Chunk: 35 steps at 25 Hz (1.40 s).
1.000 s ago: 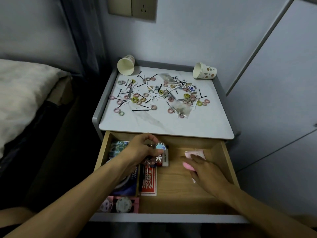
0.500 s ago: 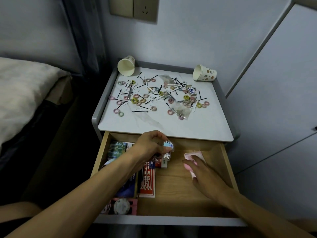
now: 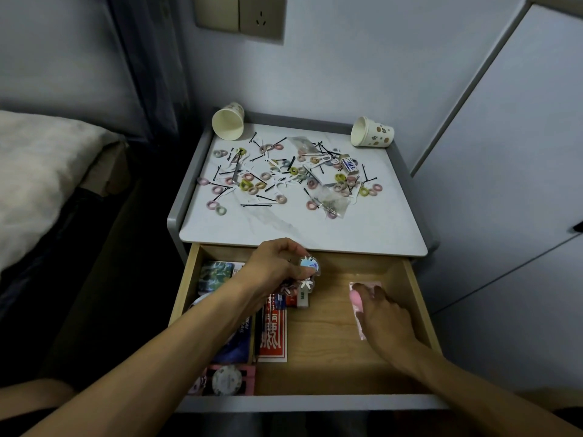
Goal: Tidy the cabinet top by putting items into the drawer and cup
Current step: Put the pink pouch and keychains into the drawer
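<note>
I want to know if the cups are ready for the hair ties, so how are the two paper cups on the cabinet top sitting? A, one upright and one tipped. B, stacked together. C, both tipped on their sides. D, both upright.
C: the left cup and the right cup each lie on their side at a back corner of the cabinet top, apart from one another.

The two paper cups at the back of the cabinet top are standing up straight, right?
No. The head view shows the left cup and the right cup at the back of the cabinet top lying on their sides.
</note>
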Each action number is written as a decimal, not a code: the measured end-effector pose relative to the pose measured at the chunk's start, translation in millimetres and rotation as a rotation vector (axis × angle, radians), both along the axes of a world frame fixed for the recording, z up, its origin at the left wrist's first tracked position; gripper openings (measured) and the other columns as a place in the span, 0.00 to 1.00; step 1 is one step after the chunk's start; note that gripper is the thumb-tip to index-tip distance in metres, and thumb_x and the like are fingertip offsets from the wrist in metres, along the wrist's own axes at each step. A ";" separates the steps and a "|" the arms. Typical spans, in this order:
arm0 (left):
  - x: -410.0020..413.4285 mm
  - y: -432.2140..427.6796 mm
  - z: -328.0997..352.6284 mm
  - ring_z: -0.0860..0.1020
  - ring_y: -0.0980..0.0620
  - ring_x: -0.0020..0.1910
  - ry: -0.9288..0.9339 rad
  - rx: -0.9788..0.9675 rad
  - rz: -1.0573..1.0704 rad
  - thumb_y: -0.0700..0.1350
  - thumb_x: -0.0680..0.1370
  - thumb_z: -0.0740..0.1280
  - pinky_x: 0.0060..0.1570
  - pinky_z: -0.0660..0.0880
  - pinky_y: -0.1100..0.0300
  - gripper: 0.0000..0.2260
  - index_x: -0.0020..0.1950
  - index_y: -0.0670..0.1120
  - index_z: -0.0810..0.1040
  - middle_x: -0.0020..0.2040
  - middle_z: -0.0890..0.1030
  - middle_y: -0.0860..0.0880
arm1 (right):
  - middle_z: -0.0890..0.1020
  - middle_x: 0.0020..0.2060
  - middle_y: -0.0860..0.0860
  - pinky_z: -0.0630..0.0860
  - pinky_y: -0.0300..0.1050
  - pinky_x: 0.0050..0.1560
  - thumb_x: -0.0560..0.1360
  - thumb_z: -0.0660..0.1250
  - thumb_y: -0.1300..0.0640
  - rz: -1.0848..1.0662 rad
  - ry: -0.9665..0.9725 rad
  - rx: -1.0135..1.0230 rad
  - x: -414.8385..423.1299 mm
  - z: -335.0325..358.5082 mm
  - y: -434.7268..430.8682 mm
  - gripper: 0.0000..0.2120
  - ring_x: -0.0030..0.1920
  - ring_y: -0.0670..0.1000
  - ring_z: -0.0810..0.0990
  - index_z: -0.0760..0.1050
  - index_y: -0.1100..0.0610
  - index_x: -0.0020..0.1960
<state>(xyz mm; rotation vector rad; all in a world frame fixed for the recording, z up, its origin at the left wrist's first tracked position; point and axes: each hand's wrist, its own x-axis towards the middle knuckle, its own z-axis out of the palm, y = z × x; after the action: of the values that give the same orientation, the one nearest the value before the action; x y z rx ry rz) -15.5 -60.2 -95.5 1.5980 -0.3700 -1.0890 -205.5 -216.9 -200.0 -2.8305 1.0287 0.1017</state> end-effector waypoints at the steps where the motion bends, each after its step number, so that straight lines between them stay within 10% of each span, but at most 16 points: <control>1: 0.0 -0.1 0.1 0.81 0.50 0.34 0.003 -0.002 -0.002 0.33 0.69 0.76 0.32 0.76 0.60 0.13 0.50 0.43 0.80 0.43 0.84 0.43 | 0.75 0.65 0.53 0.78 0.39 0.52 0.80 0.62 0.54 -0.009 0.003 -0.005 0.5 -0.3 1.0 0.22 0.56 0.49 0.80 0.64 0.49 0.74; 9: -0.8 4.8 2.8 0.82 0.50 0.37 -0.030 0.033 -0.012 0.35 0.71 0.75 0.30 0.76 0.64 0.14 0.54 0.41 0.79 0.47 0.84 0.42 | 0.72 0.69 0.54 0.79 0.46 0.55 0.78 0.66 0.53 -0.084 0.039 -0.025 7.7 -4.0 -10.1 0.29 0.60 0.53 0.79 0.59 0.47 0.76; 14: -0.3 1.1 0.7 0.82 0.49 0.36 -0.041 0.053 -0.033 0.36 0.70 0.76 0.32 0.76 0.62 0.14 0.53 0.42 0.79 0.47 0.84 0.42 | 0.78 0.60 0.54 0.80 0.47 0.55 0.79 0.65 0.54 -0.089 -0.151 0.024 3.5 7.9 -11.9 0.17 0.56 0.54 0.80 0.71 0.55 0.67; 23: -2.8 3.9 -4.4 0.80 0.51 0.33 -0.058 0.098 -0.035 0.35 0.71 0.75 0.27 0.75 0.63 0.12 0.51 0.41 0.77 0.42 0.83 0.42 | 0.68 0.71 0.57 0.75 0.43 0.60 0.76 0.69 0.46 0.139 0.219 -0.231 -4.9 13.1 -29.1 0.35 0.64 0.53 0.76 0.58 0.53 0.76; 30: -1.7 1.6 -9.0 0.81 0.50 0.34 -0.058 0.102 -0.039 0.35 0.71 0.75 0.28 0.75 0.63 0.13 0.53 0.42 0.77 0.44 0.83 0.42 | 0.67 0.69 0.64 0.76 0.42 0.55 0.79 0.64 0.56 0.207 0.351 -0.444 0.7 19.5 -26.3 0.26 0.59 0.56 0.78 0.60 0.64 0.73; 35: -4.2 0.3 -7.7 0.81 0.50 0.34 -0.043 0.095 -0.046 0.35 0.72 0.74 0.28 0.76 0.64 0.14 0.54 0.42 0.76 0.46 0.83 0.41 | 0.76 0.58 0.62 0.79 0.44 0.46 0.65 0.80 0.54 0.105 0.356 -0.432 5.8 20.0 -34.3 0.28 0.50 0.56 0.81 0.76 0.64 0.60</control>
<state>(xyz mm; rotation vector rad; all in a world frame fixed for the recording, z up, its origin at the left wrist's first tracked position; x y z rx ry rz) -19.7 -59.9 -103.2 1.7061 -0.3907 -1.1229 -199.7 -251.3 -180.0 -3.3453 1.0735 0.4619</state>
